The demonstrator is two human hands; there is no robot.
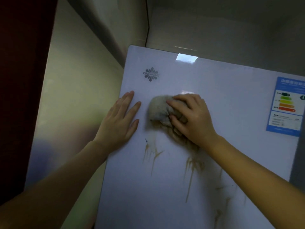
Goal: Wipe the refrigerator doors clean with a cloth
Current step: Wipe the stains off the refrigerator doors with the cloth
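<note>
The white glossy refrigerator door (pixel 222 90) fills the middle and right of the view. A crumpled grey-beige cloth (pixel 159 109) is pressed against the door by my right hand (pixel 191 116), whose fingers are curled over it. To the left, my left hand (pixel 120 119) lies flat on the door near its left edge, fingers spread, holding nothing. Brown drip stains (pixel 191 167) run down the door below the cloth and hands; more streaks sit lower right.
A grey brand logo (pixel 151 74) is printed at the door's upper left. A blue energy label (pixel 287 106) is stuck at the right edge. A pale wall (pixel 74 90) stands left of the fridge, with a dark red panel (pixel 23 80) beyond.
</note>
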